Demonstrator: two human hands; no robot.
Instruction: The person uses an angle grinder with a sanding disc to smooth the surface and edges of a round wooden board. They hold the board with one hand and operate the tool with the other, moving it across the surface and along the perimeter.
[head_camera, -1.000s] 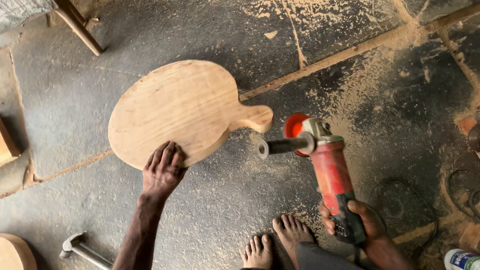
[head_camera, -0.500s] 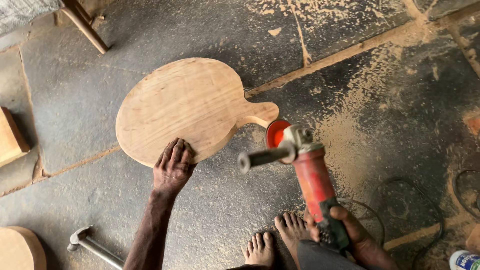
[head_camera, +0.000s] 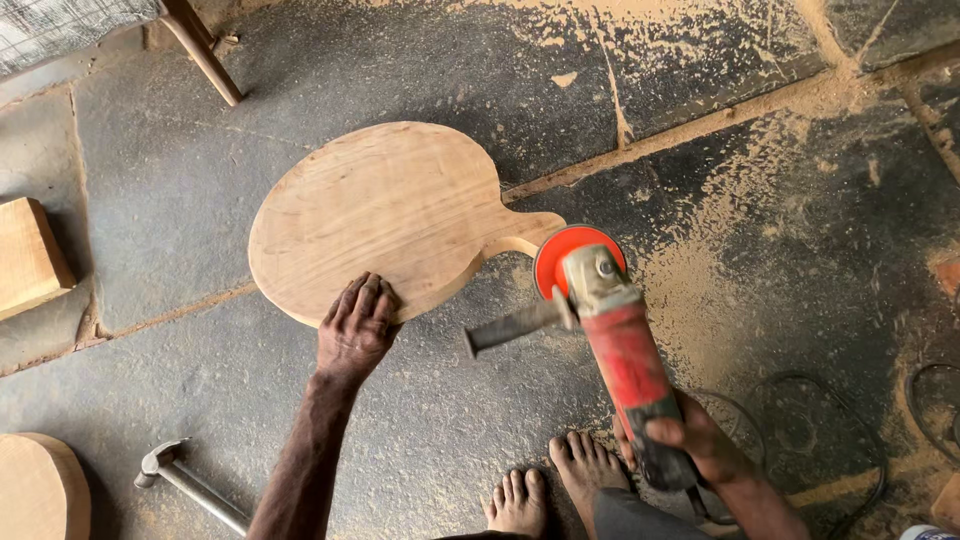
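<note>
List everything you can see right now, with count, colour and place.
paddle-shaped board: one, pale wood, flat on floor, centre
angle grinder: one, red body, orange disc beside the board's handle
hammer: one, grey, lower left
wood block: one, pale, left edge
round wood piece: one, pale, bottom-left corner
cable: dark, lower right floor
sawdust: tan, spread right
left hand: pressing board's near edge
right hand: gripping grinder
bare feet: two, bottom centre

A hammer (head_camera: 185, 480) lies at lower left on the sawdust-strewn floor (head_camera: 800, 180); a wood block (head_camera: 28, 255) sits at the left edge, a black cable (head_camera: 850, 440) coils at lower right.
</note>
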